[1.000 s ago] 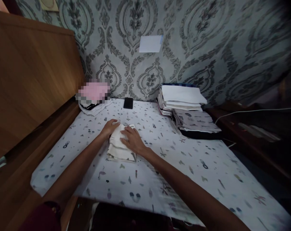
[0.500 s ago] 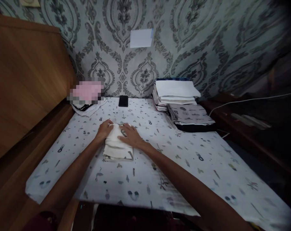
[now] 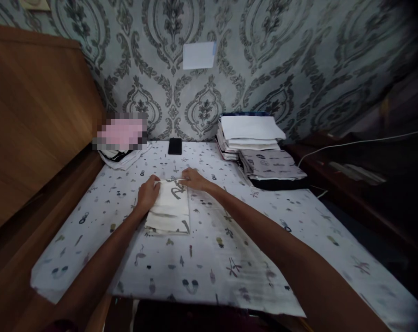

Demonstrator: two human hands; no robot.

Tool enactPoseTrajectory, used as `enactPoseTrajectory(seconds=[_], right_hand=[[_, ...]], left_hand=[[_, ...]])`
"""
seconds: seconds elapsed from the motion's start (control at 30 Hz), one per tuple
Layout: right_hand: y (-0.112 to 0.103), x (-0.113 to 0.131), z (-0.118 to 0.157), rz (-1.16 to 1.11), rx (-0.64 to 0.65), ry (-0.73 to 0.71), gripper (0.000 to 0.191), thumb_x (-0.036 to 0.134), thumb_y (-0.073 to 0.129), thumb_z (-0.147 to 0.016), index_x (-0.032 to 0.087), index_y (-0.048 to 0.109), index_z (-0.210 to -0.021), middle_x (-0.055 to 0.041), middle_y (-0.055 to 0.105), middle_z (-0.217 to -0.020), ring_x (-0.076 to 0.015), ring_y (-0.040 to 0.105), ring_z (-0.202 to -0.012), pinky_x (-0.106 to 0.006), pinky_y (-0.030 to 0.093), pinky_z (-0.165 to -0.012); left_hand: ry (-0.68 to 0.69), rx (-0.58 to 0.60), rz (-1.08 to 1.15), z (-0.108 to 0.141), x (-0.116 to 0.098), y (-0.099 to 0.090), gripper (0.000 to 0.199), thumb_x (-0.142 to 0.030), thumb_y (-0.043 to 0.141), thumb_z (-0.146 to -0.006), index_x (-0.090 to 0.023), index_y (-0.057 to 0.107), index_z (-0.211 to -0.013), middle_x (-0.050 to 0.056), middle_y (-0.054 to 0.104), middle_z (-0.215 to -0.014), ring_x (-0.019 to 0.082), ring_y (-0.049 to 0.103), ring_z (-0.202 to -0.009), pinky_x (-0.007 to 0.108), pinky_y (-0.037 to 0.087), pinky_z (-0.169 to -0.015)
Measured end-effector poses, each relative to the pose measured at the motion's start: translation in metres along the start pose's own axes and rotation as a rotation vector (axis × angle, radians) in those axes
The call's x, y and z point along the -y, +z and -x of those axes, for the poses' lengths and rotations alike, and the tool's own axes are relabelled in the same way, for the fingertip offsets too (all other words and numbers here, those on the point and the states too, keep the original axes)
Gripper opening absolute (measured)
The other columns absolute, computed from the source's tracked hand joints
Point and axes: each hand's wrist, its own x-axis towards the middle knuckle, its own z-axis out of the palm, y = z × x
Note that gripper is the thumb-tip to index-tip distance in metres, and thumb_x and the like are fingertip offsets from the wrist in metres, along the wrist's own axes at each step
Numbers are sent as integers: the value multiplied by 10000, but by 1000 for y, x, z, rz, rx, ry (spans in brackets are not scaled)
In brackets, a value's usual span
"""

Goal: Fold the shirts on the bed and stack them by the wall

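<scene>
A cream folded cloth [image 3: 169,210] with dark olive markings lies flat on the printed sheet [image 3: 209,258] in front of me. At its far left corner, my left hand [image 3: 148,193] is closed on the edge, thumb on the inner side. My right hand [image 3: 194,180] pinches the far right corner, its fingers curled round the edge. The cloth's near end shows several stacked layers and stays free of both hands.
At the back right stand a stack of folded white cloths [image 3: 250,128] and a grey patterned folded cloth [image 3: 269,163]. A pink blurred pile [image 3: 122,133] sits back left. A black phone-like object [image 3: 175,146] lies near the wall, and a wooden cabinet [image 3: 39,115] borders the left.
My right hand has slid from the cloth's middle to its far right corner and curled its fingers, uncovering the dark marking. My left hand stays at the far left corner.
</scene>
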Motion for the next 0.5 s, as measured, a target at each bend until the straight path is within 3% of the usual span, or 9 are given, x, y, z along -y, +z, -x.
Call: enactPoseTrajectory(seconds=[0.17, 0.3, 0.4, 0.5], right_hand=[[1, 2, 12, 16, -59, -10, 93, 250, 631, -822, 159, 650, -817, -89, 641, -979, -239, 559, -994, -368, 418, -952], [8, 23, 22, 37, -156, -23, 257, 145, 525, -829, 144, 645, -1057, -132, 610, -1130, -277, 522, -1083, -433, 421, -969], [19, 51, 26, 37, -214, -202, 283, 109, 467, -868, 168, 655, -1072, -134, 608, -1185, -276, 509, -1133, -448, 414, -992], [29, 76, 25, 52, -139, -348, 262, 119, 420, -934, 169, 660, -1028, -116, 644, -1087, -250, 542, -1068, -408, 430, -969]], left_hand=[[10, 2, -14, 1, 1, 1, 236, -245, 451, -918, -241, 601, -1100, -1, 618, -730, 207, 599, -740, 290, 395, -712], [26, -6, 83, 0, 5, 2, 328, -244, 492, -894, -228, 521, -1220, -46, 535, -636, 202, 586, -688, 282, 392, -681], [16, -20, 141, -2, 8, 3, 388, -233, 526, -864, -210, 479, -1248, -69, 492, -606, 195, 574, -663, 278, 391, -670], [-8, -12, 212, -3, 12, 2, 400, -215, 544, -833, -186, 478, -1227, -72, 491, -618, 181, 560, -658, 273, 392, -665]])
